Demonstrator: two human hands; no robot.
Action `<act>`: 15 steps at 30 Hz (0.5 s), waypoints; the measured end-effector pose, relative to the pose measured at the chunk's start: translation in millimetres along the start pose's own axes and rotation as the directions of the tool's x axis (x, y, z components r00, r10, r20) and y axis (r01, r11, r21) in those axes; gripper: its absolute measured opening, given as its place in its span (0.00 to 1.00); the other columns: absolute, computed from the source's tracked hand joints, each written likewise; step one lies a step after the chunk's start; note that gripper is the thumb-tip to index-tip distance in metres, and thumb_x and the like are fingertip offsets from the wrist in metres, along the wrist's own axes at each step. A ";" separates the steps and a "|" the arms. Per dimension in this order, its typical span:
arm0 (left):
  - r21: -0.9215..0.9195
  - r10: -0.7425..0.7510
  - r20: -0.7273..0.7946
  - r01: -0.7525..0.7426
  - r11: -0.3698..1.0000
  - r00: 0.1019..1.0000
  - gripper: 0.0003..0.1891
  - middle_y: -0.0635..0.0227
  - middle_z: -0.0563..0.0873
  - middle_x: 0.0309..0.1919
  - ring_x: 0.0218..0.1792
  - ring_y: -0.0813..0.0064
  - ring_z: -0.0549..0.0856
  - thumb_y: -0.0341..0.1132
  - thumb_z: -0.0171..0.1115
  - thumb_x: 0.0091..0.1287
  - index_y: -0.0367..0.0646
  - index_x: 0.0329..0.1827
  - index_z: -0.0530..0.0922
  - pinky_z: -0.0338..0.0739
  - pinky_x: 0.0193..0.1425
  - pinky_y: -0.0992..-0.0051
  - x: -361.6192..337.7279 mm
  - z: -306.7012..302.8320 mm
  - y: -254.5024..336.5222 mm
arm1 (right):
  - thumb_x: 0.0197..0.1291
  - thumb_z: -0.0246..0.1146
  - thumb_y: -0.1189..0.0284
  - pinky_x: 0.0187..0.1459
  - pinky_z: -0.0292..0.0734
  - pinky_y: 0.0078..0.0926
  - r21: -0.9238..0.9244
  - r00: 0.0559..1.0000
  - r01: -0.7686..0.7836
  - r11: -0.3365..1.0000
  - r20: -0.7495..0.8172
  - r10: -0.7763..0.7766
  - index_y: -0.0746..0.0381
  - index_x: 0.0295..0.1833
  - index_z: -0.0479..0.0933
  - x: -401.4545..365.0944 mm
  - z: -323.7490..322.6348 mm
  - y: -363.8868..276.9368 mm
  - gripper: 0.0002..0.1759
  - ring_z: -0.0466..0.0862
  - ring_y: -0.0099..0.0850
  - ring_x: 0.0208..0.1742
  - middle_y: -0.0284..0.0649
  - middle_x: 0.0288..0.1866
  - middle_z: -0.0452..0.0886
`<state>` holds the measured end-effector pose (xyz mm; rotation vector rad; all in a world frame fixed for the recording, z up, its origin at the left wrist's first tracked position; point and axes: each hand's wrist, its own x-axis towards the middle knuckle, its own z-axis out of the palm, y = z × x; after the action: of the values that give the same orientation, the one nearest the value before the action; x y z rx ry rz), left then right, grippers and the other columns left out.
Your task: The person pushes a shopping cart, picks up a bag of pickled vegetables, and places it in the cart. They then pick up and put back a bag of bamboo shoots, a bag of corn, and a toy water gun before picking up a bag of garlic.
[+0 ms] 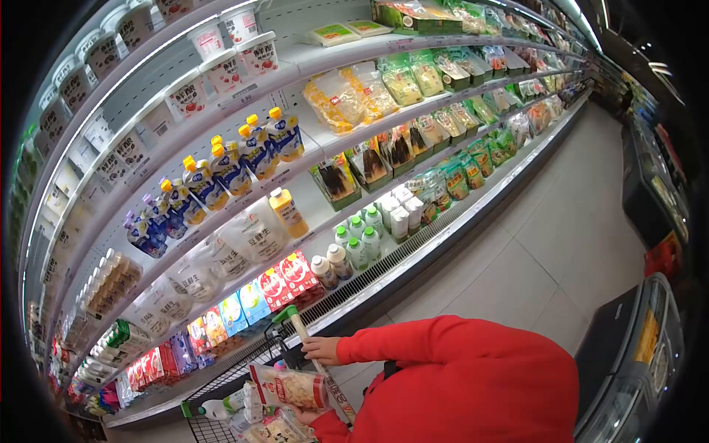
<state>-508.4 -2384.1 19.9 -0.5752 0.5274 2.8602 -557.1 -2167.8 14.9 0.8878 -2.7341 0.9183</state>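
My right hand [323,351], at the end of a red sleeve, is closed around the pale handle bar [334,387] of a shopping cart. Lower in the view, my left hand [306,415] grips a clear, red-trimmed bag of pale food pieces [295,389] from below, over the cart basket; its fingers are partly hidden. Just under that bag is another clear food bag [277,430]. A white bottle [216,408] with a green part lies in the wire cart [221,369] beside other packages.
A long refrigerated shelf [332,151] runs along the cart's side, holding yogurt tubs [221,70], capped pouches [207,183], bottles [358,252] and bagged foods [358,96]. A tiled aisle floor [509,273] stretches away. Across it stand dark display cases [628,362].
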 end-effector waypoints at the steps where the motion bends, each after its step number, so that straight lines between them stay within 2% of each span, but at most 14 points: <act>1: 0.019 -0.012 -0.007 0.012 1.000 1.000 0.28 0.62 0.70 0.63 0.62 0.58 0.70 0.52 0.45 0.68 0.47 0.66 0.64 0.65 0.64 0.51 -1.0 -1.0 -0.1 | 0.54 0.56 0.73 0.66 0.59 0.39 -0.004 0.999 0.022 1.000 -0.043 -0.023 0.64 0.56 0.69 -9.6 -2.5 -2.3 0.22 0.61 0.48 0.67 0.50 0.65 0.62; 4: 0.102 -0.013 -0.043 0.017 0.995 0.999 0.28 0.61 0.70 0.63 0.62 0.57 0.71 0.52 0.45 0.68 0.47 0.66 0.65 0.65 0.64 0.51 2.8 -10.9 -1.2 | 0.50 0.58 0.75 0.61 0.66 0.38 0.218 0.996 -0.041 0.975 -0.074 0.059 0.62 0.55 0.71 -42.3 -7.3 -8.6 0.23 0.69 0.48 0.61 0.49 0.64 0.63; 6: 0.171 0.016 -0.112 0.003 0.985 0.994 0.28 0.60 0.70 0.63 0.61 0.57 0.71 0.53 0.44 0.68 0.47 0.66 0.64 0.66 0.63 0.52 3.2 -12.8 -4.3 | 0.53 0.55 0.72 0.55 0.70 0.37 0.211 0.968 -0.252 0.944 0.061 0.245 0.60 0.50 0.75 -73.1 -6.9 3.9 0.17 0.74 0.45 0.55 0.47 0.57 0.72; 7: 0.190 0.039 -0.131 -0.014 0.982 0.991 0.28 0.60 0.70 0.63 0.61 0.57 0.71 0.53 0.44 0.68 0.47 0.66 0.64 0.66 0.63 0.52 2.3 -11.9 -6.6 | 0.54 0.54 0.70 0.52 0.72 0.37 0.196 0.935 -0.351 0.916 0.132 0.330 0.59 0.48 0.77 -91.5 -9.9 13.2 0.15 0.77 0.44 0.52 0.46 0.53 0.76; 9: 0.222 0.076 -0.147 -0.042 0.974 0.986 0.28 0.60 0.70 0.63 0.61 0.57 0.71 0.53 0.44 0.68 0.47 0.66 0.64 0.66 0.63 0.52 3.8 -6.6 -11.8 | 0.56 0.53 0.66 0.48 0.74 0.35 0.204 0.857 -0.514 0.833 0.162 0.489 0.57 0.42 0.80 -143.1 -22.5 32.1 0.13 0.80 0.41 0.46 0.42 0.41 0.82; 11: 0.248 0.102 -0.152 -0.062 0.967 0.983 0.28 0.60 0.70 0.63 0.61 0.57 0.71 0.53 0.44 0.68 0.47 0.66 0.64 0.66 0.63 0.52 8.3 2.3 -23.9 | 0.58 0.53 0.64 0.45 0.74 0.34 0.373 0.771 -0.612 0.697 0.084 0.632 0.60 0.41 0.80 -213.5 -8.8 68.0 0.14 0.81 0.40 0.41 0.43 0.35 0.82; 12: 0.258 0.112 -0.154 -0.070 0.964 0.982 0.28 0.60 0.70 0.63 0.61 0.57 0.71 0.53 0.44 0.68 0.47 0.67 0.64 0.66 0.63 0.52 10.2 7.1 -30.1 | 0.60 0.53 0.62 0.40 0.75 0.30 0.469 0.680 -0.659 0.588 0.038 0.732 0.61 0.41 0.79 -248.2 -21.8 66.9 0.16 0.81 0.33 0.36 0.40 0.34 0.82; 13: 0.267 0.124 -0.151 -0.080 0.960 0.981 0.28 0.60 0.70 0.63 0.61 0.57 0.71 0.53 0.44 0.68 0.47 0.67 0.64 0.66 0.63 0.52 12.5 11.6 -36.4 | 0.60 0.54 0.62 0.35 0.76 0.25 0.734 0.462 -0.644 0.218 0.146 0.875 0.62 0.40 0.79 -278.0 -27.4 68.0 0.15 0.80 0.26 0.33 0.37 0.32 0.81; 14: 0.277 0.134 -0.148 -0.088 0.957 0.980 0.29 0.60 0.70 0.63 0.61 0.57 0.71 0.53 0.44 0.68 0.47 0.67 0.64 0.66 0.63 0.52 14.6 16.4 -42.8 | 0.60 0.55 0.64 0.34 0.76 0.20 0.729 0.345 -0.683 0.049 0.263 0.901 0.63 0.39 0.79 -317.8 -18.3 88.9 0.14 0.80 0.23 0.32 0.36 0.32 0.81; 15: 0.286 0.147 -0.144 -0.102 0.953 0.979 0.29 0.60 0.70 0.63 0.61 0.57 0.71 0.53 0.44 0.68 0.47 0.67 0.63 0.66 0.63 0.52 16.4 21.5 -49.4 | 0.58 0.56 0.65 0.34 0.76 0.20 0.780 0.265 -0.625 0.017 0.191 0.945 0.63 0.37 0.79 -355.0 -14.5 93.4 0.13 0.80 0.23 0.32 0.36 0.31 0.81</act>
<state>-518.8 -2328.9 16.8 -0.7529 1.0065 2.7944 -320.1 -1924.1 -124.3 -1.1597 -2.1496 2.1952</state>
